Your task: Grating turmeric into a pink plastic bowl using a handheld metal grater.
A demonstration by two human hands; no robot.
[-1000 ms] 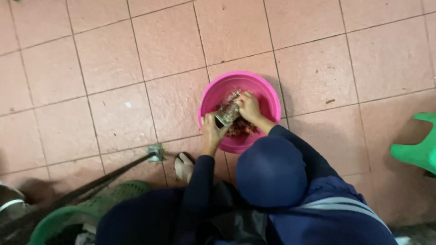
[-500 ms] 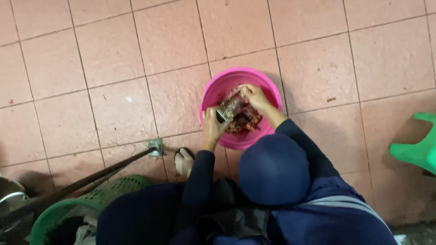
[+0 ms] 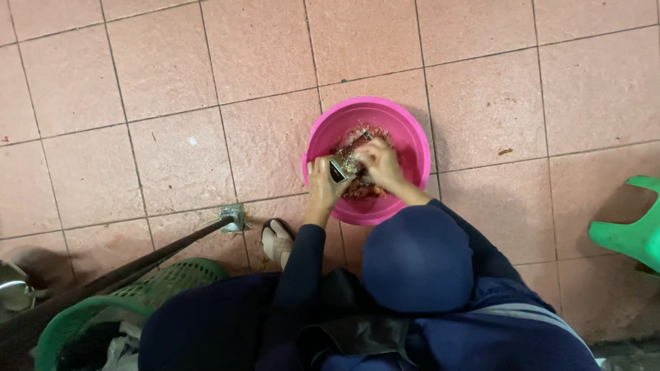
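Note:
A pink plastic bowl [image 3: 405, 134] stands on the pink tiled floor and holds reddish shredded food [image 3: 357, 189]. My left hand [image 3: 320, 187] grips a small metal grater [image 3: 337, 169], tilted over the bowl. My right hand [image 3: 379, 165] presses a piece of food against the grater's upper end; my fingers hide the piece. Both hands are inside the bowl's rim. My dark blue head covering [image 3: 416, 257] and my sleeves fill the lower middle of the view.
A green plastic basket [image 3: 96, 306] sits at the lower left. A dark pole ending in a metal foot [image 3: 234, 216] crosses above it. My sandalled foot [image 3: 277, 240] is beside the bowl. A green stool [image 3: 629, 233] is at the right edge, a metal pot [image 3: 14, 288] at the left edge.
My right hand has shifted slightly along the grater while my left hand keeps its hold. The bowl has stayed in place.

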